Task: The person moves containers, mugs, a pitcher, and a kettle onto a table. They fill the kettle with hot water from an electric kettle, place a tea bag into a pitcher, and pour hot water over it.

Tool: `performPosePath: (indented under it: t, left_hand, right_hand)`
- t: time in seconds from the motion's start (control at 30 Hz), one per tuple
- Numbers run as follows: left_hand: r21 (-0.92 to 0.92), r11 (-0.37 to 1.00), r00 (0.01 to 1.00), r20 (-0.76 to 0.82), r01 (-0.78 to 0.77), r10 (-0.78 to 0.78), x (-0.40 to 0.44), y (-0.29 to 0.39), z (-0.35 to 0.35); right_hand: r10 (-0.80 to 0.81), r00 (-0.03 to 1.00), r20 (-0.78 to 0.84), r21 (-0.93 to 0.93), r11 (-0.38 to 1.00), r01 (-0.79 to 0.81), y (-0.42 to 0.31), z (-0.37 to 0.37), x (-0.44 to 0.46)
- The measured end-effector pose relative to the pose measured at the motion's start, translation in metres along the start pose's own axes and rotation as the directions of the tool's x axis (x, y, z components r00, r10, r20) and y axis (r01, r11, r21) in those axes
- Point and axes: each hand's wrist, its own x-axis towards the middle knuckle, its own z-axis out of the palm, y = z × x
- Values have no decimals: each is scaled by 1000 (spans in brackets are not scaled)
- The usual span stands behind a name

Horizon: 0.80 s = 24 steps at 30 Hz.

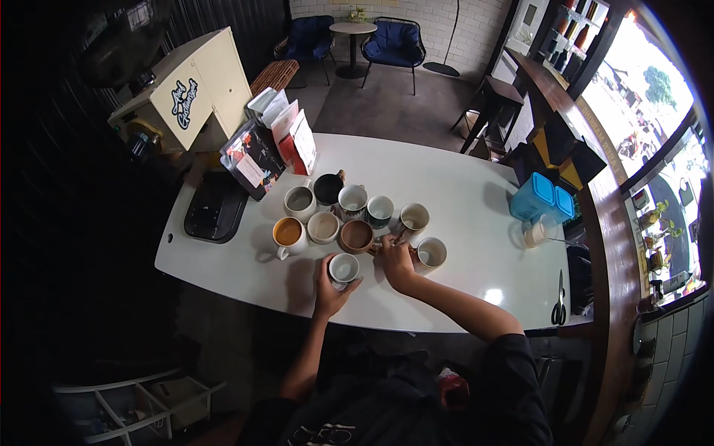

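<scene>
On counter (476, 193), left fingers (324, 268) curl round cup (344, 266); right fingers (387, 243), grip unclear, beside brown mug (357, 236); more mugs (323, 227) crowd behind.

I see the small white cup (344, 268) upright, mouth up, just in front of the brown mug (357, 236); right of that, two pale cream mugs (431, 253) stand upright on the white counter (476, 186), slightly apart.

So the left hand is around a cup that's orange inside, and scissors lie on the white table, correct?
Not quite: the head view shows the left hand around a cup whitish inside, not orange; scissors do lie on the white table.
</scene>
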Motion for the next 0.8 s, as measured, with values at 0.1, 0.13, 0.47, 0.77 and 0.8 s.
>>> performPosePath:
  t: [0.1,0.13,0.47,0.77,0.8]
  left_hand:
    - [5,1000,1000,5,-24,24,2,-2,0]
    - [-13,1000,1000,12,-15,15,1,-2,1]
    - [-21,998,996,70,-54,55,0,9,27]
    - [4,995,987,127,-104,102,6,18,61]
    - [55,989,986,99,-138,132,7,21,64]
  right_hand:
    - [48,996,-81,95,995,-40,9,-13,-19]
    - [32,979,-200,88,996,-14,15,-17,-28]
    - [190,851,-489,503,859,98,82,-47,-115]
    - [559,826,-73,961,260,-91,67,28,-118]
    - [553,830,-68,970,233,-75,68,27,-117]
